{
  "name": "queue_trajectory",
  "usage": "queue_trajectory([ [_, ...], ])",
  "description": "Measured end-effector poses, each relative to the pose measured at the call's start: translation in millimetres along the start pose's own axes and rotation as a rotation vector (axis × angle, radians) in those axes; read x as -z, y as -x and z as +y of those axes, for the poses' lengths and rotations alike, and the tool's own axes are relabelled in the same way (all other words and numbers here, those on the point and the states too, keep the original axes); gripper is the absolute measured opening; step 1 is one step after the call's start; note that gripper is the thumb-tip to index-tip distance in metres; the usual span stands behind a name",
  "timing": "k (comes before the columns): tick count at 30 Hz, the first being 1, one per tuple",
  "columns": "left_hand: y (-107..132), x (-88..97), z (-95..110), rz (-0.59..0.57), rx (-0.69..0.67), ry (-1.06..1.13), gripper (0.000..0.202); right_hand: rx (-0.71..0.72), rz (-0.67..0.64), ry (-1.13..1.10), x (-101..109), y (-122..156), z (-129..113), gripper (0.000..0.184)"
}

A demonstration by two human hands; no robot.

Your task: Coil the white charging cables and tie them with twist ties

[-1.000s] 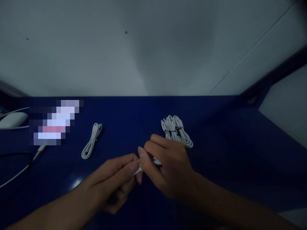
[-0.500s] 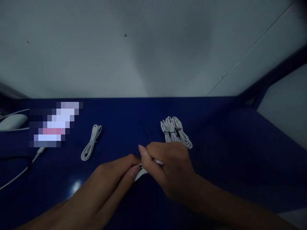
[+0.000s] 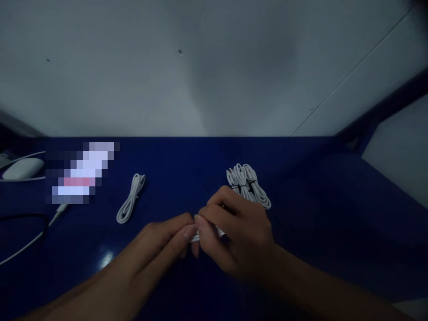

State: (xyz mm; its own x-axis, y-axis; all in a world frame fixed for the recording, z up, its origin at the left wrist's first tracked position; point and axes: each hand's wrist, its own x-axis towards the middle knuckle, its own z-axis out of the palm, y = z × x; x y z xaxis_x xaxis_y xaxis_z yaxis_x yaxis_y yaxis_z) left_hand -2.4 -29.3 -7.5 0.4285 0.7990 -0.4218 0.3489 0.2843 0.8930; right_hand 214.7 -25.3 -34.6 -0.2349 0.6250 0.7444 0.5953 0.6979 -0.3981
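Observation:
My left hand (image 3: 160, 243) and my right hand (image 3: 239, 236) meet over the middle of the blue table (image 3: 317, 214). Both pinch a small white cable (image 3: 197, 236) between fingertips; most of it is hidden by the fingers. Just behind my right hand lies a pile of coiled white cables (image 3: 248, 185) with dark ties. A single folded white cable (image 3: 130, 204) lies to the left of my hands, apart from them.
A white mouse (image 3: 22, 168) sits at the far left edge. A blurred-out object (image 3: 82, 173) lies beside it, with a white plug and lead (image 3: 36, 232) and a dark cord in front. A pale wall rises behind the table.
My right hand's fingers have lifted and shifted slightly right, still pinching the cable. The left hand has stayed in place. The view has drifted a little.

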Motion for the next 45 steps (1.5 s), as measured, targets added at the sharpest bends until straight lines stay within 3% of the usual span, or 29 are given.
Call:
queue_trajectory([
  [2, -6.3, -1.4, 10.6, -0.193, 0.012, 0.073, 0.043, 0.061, -0.010, 0.063, -0.6, -1.0, 1.1, 0.041],
  [5, -14.7, -2.8, 15.7, -0.368, 0.013, 0.185, 0.041, 0.085, -0.026, 0.122, -2.6, -1.2, 1.8, 0.050],
  [8, -15.8, 0.1, 4.3, -0.432, 0.040, 0.222, 0.041, 0.072, -0.016, 0.109, -5.3, 0.1, 1.1, 0.051],
  [11, -13.0, 6.8, -5.8, -0.405, 0.099, 0.256, 0.036, 0.080, 0.020, 0.089, -8.0, 1.8, 0.6, 0.050],
  [15, -14.4, 12.9, 4.9, -0.576, 0.234, 0.335, 0.038, 0.153, 0.087, 0.042, -9.3, 2.7, 1.1, 0.049],
  [18, -18.1, 11.0, 15.4, -0.664, 0.231, 0.385, 0.039, 0.225, 0.094, 0.004, -6.8, 1.4, 0.0, 0.049],
  [22, -20.8, 4.6, 11.2, -0.619, 0.130, 0.455, 0.042, 0.214, 0.081, 0.012, -1.0, -0.5, -1.5, 0.040],
  [27, -20.4, 5.5, -1.3, -0.608, 0.048, 0.449, 0.031, 0.212, 0.115, 0.108, -0.4, -0.1, 0.5, 0.032],
  [31, -12.8, 5.6, 6.7, -0.500, 0.018, 0.255, 0.039, 0.187, 0.110, 0.141, -4.5, -1.3, -1.1, 0.042],
  [37, -2.0, 3.2, 23.9, -0.333, -0.095, -0.048, 0.044, 0.083, -0.010, 0.158, -4.0, -5.0, -6.7, 0.048],
  [45, 2.4, 1.1, 10.8, -0.157, -0.141, -0.170, 0.039, 0.049, -0.070, 0.135, -4.4, -4.3, -1.9, 0.048],
])
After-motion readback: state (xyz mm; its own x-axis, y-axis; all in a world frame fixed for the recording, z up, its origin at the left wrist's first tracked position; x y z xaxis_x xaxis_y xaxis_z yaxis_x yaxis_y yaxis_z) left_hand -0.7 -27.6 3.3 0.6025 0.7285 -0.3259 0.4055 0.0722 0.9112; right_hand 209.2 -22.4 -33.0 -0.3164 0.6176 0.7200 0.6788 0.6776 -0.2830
